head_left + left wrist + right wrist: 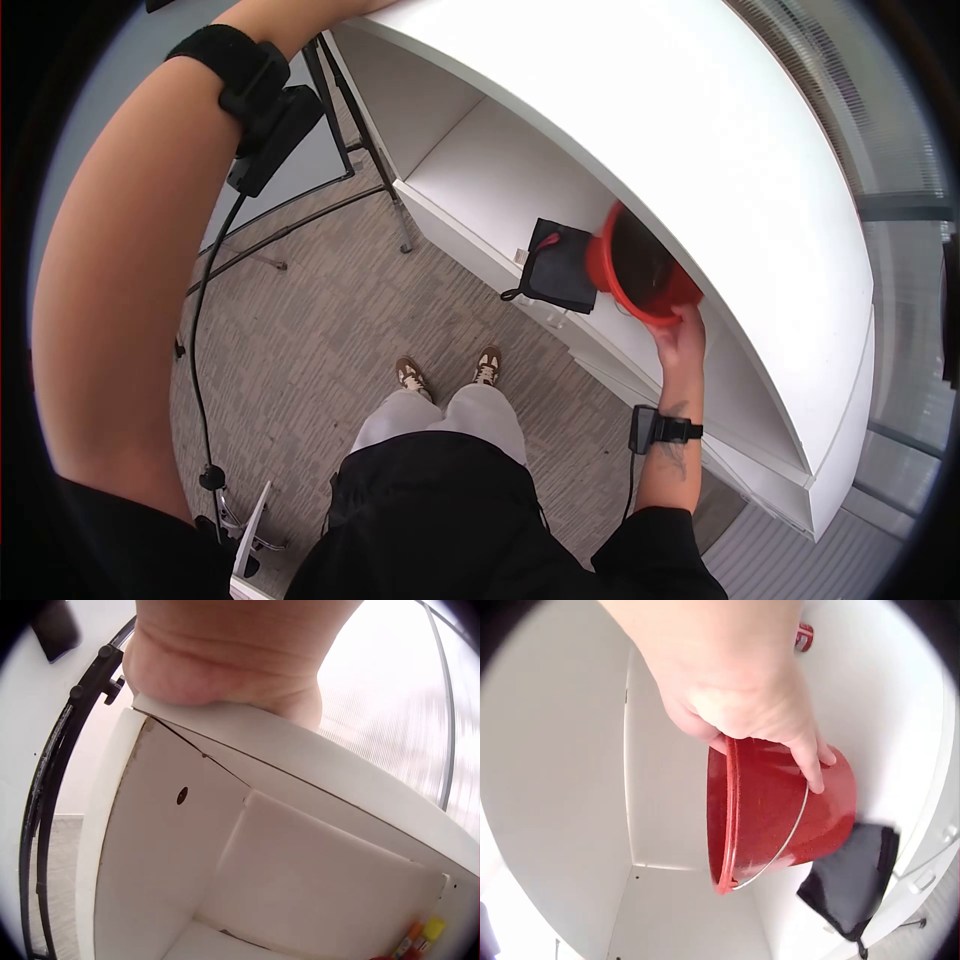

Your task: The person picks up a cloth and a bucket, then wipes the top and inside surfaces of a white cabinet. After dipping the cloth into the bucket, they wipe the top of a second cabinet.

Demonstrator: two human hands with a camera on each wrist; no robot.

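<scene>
My right hand (pixel 682 340) grips a red bucket (pixel 795 817) by its rim, thumb at the mouth and fingers along the outer wall. The bucket lies tilted on its side inside the white cabinet (pixel 620 100), its thin wire handle (pixel 791 836) hanging down the wall. Beside the bucket's base is a black drawstring pouch (pixel 560 265), at the front edge of the shelf (pixel 480 180). The heel of my left hand (pixel 217 679) rests on the cabinet top; its fingers are hidden.
A yellow-capped tube (pixel 431 930) and an orange one (pixel 409 941) stand inside the cabinet. A red can (pixel 804 637) is on the shelf behind my right hand. Left of the cabinet stands a black metal frame (pixel 330 120). Carpet (pixel 300 330) lies below.
</scene>
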